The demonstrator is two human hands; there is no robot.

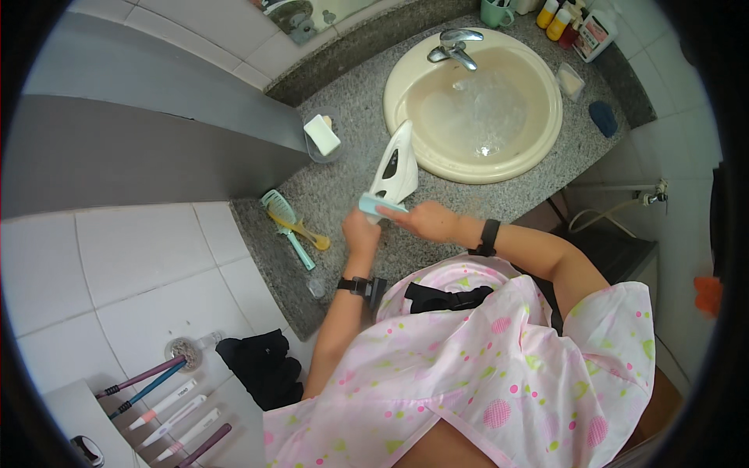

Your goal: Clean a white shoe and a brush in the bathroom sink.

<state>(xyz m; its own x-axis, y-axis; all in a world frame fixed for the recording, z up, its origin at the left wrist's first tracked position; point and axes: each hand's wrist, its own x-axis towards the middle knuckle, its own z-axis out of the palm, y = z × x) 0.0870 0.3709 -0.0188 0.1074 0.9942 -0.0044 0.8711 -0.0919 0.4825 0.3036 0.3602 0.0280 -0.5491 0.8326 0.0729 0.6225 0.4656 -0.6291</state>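
Observation:
A white, pointed, shoe-shaped item (pixel 404 173) with dark openings in its side points away from me toward the sink. My left hand (pixel 360 235) is closed round its near end; the fingers partly hide that end. In my right hand (pixel 427 221) is a light-blue flat block (pixel 378 204), pinched and laid over the near end of the white item. The block's underside is hidden, so I cannot tell if it has bristles.
A cream sink (pixel 552 129) holds cloudy water under a chrome tap (pixel 456 48). White soap (pixel 321 135) lies on a dish to the left. A light-blue brush (pixel 296 248) lies with a yellow brush (pixel 316 239). Bottles (pixel 597 35) stand at the back right.

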